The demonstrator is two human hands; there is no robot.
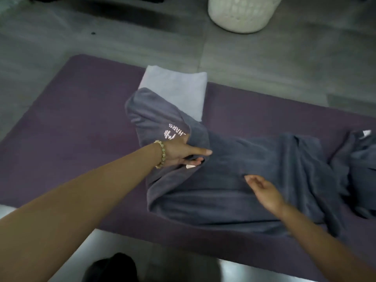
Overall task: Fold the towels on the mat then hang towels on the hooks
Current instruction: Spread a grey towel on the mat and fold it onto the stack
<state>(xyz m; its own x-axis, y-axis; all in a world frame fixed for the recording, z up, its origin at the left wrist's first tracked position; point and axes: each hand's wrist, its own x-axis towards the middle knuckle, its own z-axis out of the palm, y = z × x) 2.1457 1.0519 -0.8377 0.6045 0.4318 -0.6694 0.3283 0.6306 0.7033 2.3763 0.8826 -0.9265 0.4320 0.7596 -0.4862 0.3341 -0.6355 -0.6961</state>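
Observation:
A dark grey towel (pixel 234 180) with white lettering lies rumpled across the purple mat (pixel 81 129). My left hand (pixel 181 152), with a bead bracelet on the wrist, grips a folded-over edge of this towel near the lettering. My right hand (pixel 264 190) hovers over the towel's middle, fingers loosely apart and holding nothing. A pale lilac towel (pixel 179 86), folded into a rectangle, lies at the mat's far edge, partly under the grey towel's raised corner. More grey cloth (pixel 358 159) is bunched at the right. No hooks are in view.
A white laundry basket (pixel 242 15) stands on the grey tiled floor beyond the mat. A dark shape (pixel 114 267) sits at the bottom near me. The left part of the mat is bare.

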